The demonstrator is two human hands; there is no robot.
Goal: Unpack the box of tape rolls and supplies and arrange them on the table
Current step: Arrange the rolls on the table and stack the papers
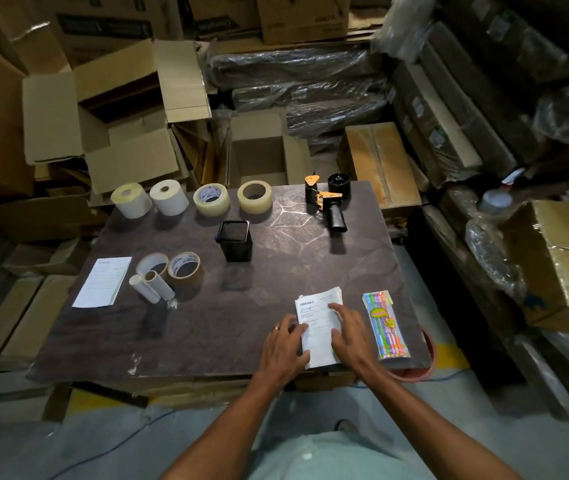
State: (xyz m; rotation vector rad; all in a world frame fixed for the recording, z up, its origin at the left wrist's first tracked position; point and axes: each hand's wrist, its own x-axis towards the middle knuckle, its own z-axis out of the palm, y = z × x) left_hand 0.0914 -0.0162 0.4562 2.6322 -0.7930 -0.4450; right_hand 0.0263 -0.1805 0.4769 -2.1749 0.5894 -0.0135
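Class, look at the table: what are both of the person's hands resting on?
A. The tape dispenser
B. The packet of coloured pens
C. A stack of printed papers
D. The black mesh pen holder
C: the left hand and right hand lie flat on the stack of printed papers, beside the pen packet.

Worktop (276, 258): dark brown, mottled, with pale scuffed lines. Two label rolls (151, 199): white to cream. Two tape rolls (233, 200) in the far row: translucent yellowish, one with a blue-and-white printed core. Brown tape roll (186, 271): tan, white core with dark lettering. Two bare tubes (153, 287): off-white. Mesh holder (235, 241): black. Tape dispenser (328, 200): black with orange parts. Paper sheet (103, 282) and paper stack (319, 327): white with fine dark print. Pen pack (385, 325): clear wrapper, multicoloured striped pens, yellow sticker with red lettering. Surrounding cartons (120, 98): plain brown cardboard.
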